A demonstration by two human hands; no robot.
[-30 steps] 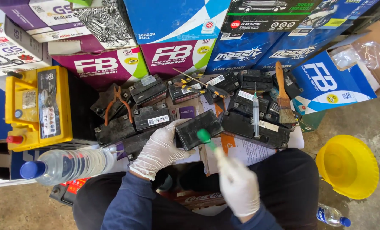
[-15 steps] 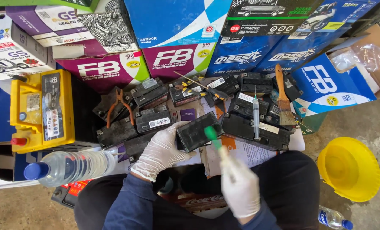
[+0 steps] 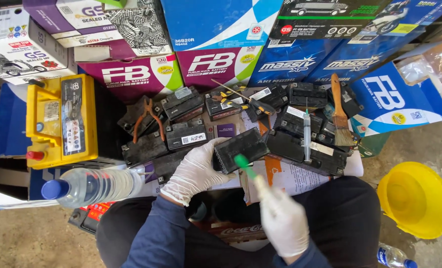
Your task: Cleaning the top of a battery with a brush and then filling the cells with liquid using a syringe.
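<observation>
Head view, looking down at a seated person at work over a spread of small batteries. The left hand (image 3: 193,171), gloved in white, grips a small black battery (image 3: 240,149) by its near-left edge, fingers clamped on the casing, which sits tilted among other black batteries (image 3: 186,134). The right hand (image 3: 283,223), also gloved, is closed round the lower end of a green-tipped tool (image 3: 245,168), probably a dropper or brush; its blurred shaft hides the exact kind.

Change since the earlier pictures: the green tip, then over the battery's near corner, now lies just below and to the right of that corner, close to the casing but seemingly off it. The battery and the left hand keep their place. Judged from this, the tool is being worked back and forth at the battery's edge, with the left hand serving as a steady clamp.

Pose: the left forearm, in a blue sleeve, reaches forward and to the right from the lap; the right wrist is held low near the knee, with the tool angled up and left toward the battery.

Surroundings: a syringe (image 3: 306,134) lies upright on batteries to the right, beside a paintbrush (image 3: 339,111). A yellow battery (image 3: 62,119) stands at left, a clear bottle (image 3: 89,186) with a blue cap lies before it, and a yellow funnel (image 3: 414,198) rests on the floor at right. Printed cartons (image 3: 216,64) back the scene.
</observation>
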